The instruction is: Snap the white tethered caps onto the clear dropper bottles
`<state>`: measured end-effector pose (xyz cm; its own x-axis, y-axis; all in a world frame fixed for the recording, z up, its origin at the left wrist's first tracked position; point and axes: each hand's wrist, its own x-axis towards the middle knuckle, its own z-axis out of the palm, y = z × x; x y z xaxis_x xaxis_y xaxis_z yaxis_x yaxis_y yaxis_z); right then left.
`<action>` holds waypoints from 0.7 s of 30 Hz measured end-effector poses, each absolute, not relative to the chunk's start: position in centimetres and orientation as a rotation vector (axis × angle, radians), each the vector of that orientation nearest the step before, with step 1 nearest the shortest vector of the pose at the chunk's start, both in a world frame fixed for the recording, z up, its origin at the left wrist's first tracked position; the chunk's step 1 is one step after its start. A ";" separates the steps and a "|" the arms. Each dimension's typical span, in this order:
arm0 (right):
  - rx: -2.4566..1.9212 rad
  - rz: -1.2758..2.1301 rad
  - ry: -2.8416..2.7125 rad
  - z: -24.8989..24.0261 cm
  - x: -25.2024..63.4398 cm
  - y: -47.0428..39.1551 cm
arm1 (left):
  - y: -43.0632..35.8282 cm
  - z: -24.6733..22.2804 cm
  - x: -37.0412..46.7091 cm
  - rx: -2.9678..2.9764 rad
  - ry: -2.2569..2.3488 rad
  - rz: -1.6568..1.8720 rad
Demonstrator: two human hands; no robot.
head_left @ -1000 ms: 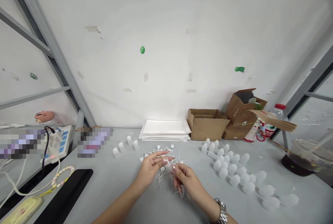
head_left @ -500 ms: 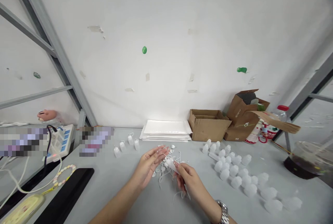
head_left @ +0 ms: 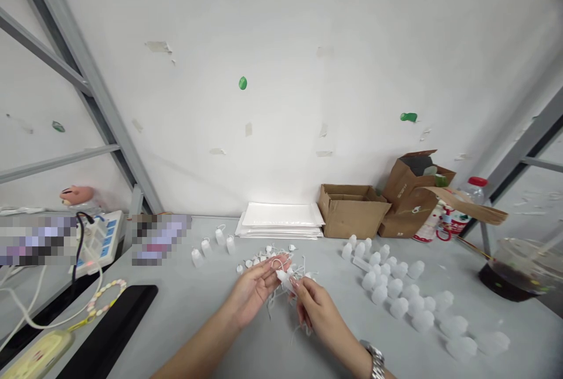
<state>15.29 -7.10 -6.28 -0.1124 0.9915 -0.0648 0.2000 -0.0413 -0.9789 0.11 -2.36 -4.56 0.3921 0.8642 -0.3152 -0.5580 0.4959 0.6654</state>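
Note:
A small frosted white plastic bottle (head_left: pixel 287 281) with a string loop at its top is tilted up to the left between my hands. My right hand (head_left: pixel 319 305) is closed around its lower body, thumb on top. At the upper end, the fingers of my left hand (head_left: pixel 255 288), palm turned up, are against the bottle's white cap (head_left: pixel 280 274). Under and behind my hands lies a heap of white looped caps (head_left: pixel 269 250) with loose strings, partly hidden. Several frosted bottles without loops (head_left: pixel 398 289) lie and stand to the right.
Several looped bottles (head_left: pixel 219 236) stand at left. White envelopes (head_left: pixel 281 215), a cardboard box (head_left: pixel 354 217) and a brown paper bag (head_left: pixel 404 209) line the wall. A drink cup (head_left: pixel 510 279) stands far right. A black pad (head_left: pixel 109 332) and power strip (head_left: pixel 105 241) lie left.
My left fingers have shifted slightly right and down along the cap, showing more loose caps behind. The bottle's string loop now stands out above it. My right hand keeps hold of the bottle.

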 end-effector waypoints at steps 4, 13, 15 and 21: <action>-1.356 1.236 -1.417 -6.2 15.3 -7.1 | -2.4 -4.7 0.1 0.485 0.696 0.950; -1.468 1.081 -1.500 -5.8 15.2 -7.3 | -2.4 -4.6 0.2 0.544 0.707 0.968; -1.514 1.010 -1.533 -5.7 15.2 -7.4 | -2.5 -4.6 0.4 0.568 0.730 0.987; -1.586 0.830 -1.604 -6.3 14.9 -7.8 | -3.1 -4.5 0.9 0.605 0.749 1.038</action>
